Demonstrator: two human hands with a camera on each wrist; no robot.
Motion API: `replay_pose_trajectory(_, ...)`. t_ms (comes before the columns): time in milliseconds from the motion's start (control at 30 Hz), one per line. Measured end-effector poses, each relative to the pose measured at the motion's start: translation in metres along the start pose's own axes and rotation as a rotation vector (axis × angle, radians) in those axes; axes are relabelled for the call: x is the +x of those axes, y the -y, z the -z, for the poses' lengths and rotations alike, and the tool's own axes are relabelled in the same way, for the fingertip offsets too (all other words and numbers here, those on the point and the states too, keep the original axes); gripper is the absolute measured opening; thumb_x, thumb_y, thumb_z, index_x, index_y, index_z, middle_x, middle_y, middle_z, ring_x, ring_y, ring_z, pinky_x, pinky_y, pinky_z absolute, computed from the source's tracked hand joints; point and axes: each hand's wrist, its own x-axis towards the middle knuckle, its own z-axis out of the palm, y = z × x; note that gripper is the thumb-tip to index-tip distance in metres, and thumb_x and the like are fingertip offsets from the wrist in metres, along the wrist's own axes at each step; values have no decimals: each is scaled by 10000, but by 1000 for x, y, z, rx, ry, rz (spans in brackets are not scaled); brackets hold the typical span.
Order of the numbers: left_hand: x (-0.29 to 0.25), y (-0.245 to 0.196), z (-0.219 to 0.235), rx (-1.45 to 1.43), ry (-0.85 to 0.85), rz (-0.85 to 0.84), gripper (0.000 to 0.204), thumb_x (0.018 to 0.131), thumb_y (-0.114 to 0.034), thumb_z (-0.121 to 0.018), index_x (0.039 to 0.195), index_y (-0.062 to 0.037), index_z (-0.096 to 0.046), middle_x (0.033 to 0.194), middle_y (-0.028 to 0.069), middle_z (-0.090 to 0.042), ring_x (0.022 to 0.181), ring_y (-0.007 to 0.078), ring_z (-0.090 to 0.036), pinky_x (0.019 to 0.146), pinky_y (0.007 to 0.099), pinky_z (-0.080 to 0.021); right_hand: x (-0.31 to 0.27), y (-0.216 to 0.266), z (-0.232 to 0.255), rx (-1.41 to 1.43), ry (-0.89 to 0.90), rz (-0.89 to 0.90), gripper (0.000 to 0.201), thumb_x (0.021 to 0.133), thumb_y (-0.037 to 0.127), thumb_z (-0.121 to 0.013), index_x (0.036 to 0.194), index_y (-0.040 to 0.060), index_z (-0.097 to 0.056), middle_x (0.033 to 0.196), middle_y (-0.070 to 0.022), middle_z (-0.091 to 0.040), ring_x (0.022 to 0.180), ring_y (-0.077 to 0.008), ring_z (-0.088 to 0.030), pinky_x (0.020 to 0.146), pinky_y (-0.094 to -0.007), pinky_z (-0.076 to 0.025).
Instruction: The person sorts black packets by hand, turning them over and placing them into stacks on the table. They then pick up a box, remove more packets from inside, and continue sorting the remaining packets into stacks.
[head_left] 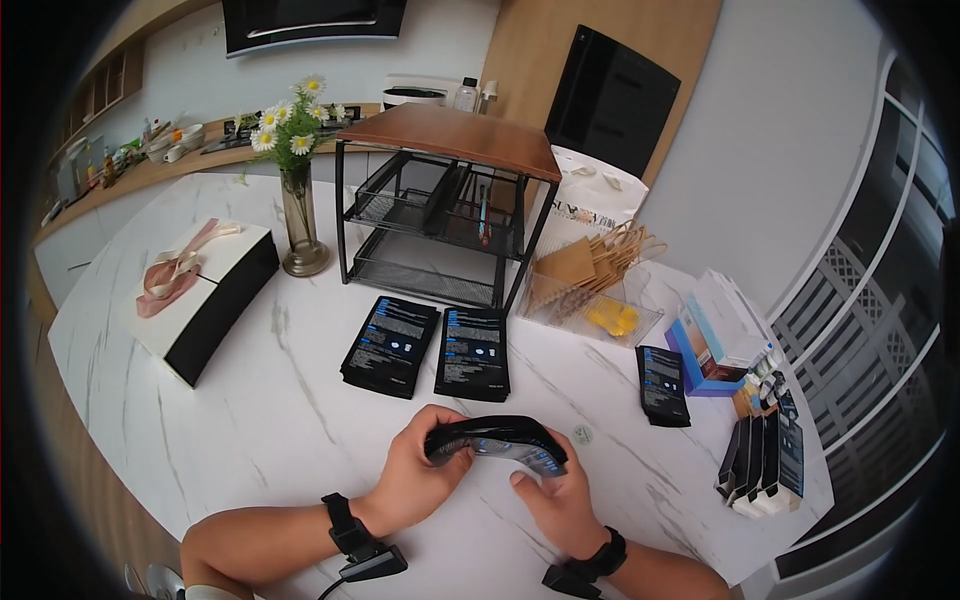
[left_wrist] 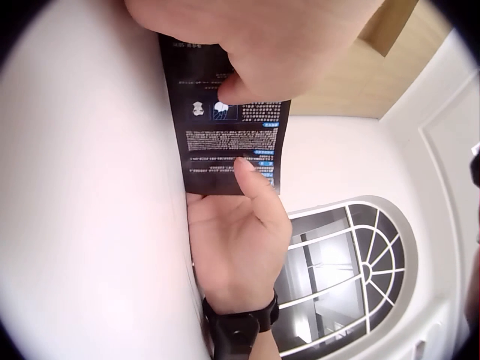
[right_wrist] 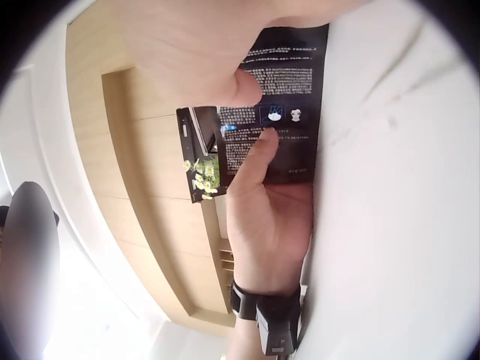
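Note:
Both hands hold a bunch of black printed packets [head_left: 497, 430] just above the white marbled table, close to the person. My left hand [head_left: 418, 478] grips its left end, the thumb on the near face. The right end is held by my right hand [head_left: 562, 512], its thumb also on the near side. In the head view the packets arch upward between the hands. Small white text, blue labels and little pictures cover the packet face [left_wrist: 225, 140] in the left wrist view. Beyond the hands lie two neat stacks of similar packets, a left stack [head_left: 390, 347] and a right stack [head_left: 473, 353].
A black mesh organizer [head_left: 430, 277] with a wooden top stands behind the stacks. Left are a flower vase [head_left: 300, 215] and a ribboned white box [head_left: 200, 290]. To the right sit a clear bin [head_left: 590, 318], another packet stack [head_left: 663, 385] and several upright packets [head_left: 765, 455].

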Motion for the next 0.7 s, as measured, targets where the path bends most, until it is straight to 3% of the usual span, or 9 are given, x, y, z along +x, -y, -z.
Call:
replay_pose_trajectory(33,-1,1,-2,0,-4,-3,392,907,51,-681,1250,3,-498,1207,82,-648,1061,115,-629,960,269,-515,-2,-2,1,-1,4,3,599,945,28,-683,1461,-55,-391,1399,-158,-552,1276,-183,-527,1116,-335,-393)
replay_pose_trajectory(100,-2,2,-7,-106,-36,-52,437,913,55,-662,1305,-1,-475,1284,105,-612,1149,136,-605,1008,289,-495,-3,-5,2,-112,148,57,802,933,-84,-624,1584,7,-165,1511,-134,-402,1423,-221,-383,1204,-386,-259)
replay_pose_trajectory(200,-7,2,-12,-105,-48,-104,567,900,67,-657,1405,-11,-411,1383,127,-542,1255,172,-557,1072,317,-455,-10,5,-8,-89,179,51,882,939,-60,-626,1615,16,-65,1559,-136,-332,1453,-223,-333,1221,-397,-216)
replay_pose_trajectory(433,-7,-4,-8,-151,-24,-82,725,870,82,-652,1504,-15,-314,1432,147,-486,1325,205,-513,1123,342,-416,-26,7,-16,-297,251,39,876,988,47,-618,1613,-20,-9,1571,-168,-305,1451,-232,-325,1209,-393,-244)
replay_pose_trajectory(633,-12,-2,-14,-195,67,-66,815,854,75,-669,1542,-23,-242,1410,138,-484,1331,206,-497,1134,347,-409,-23,6,-19,-291,146,100,803,1016,104,-584,1598,-55,-54,1539,-186,-342,1426,-251,-357,1196,-382,-270)
replay_pose_trajectory(700,-14,-7,-16,-74,40,-141,825,846,79,-673,1541,-23,-241,1403,132,-481,1321,205,-502,1136,346,-410,-27,8,-18,-344,141,60,802,1021,109,-569,1602,-57,-42,1547,-198,-335,1438,-265,-349,1200,-386,-266)
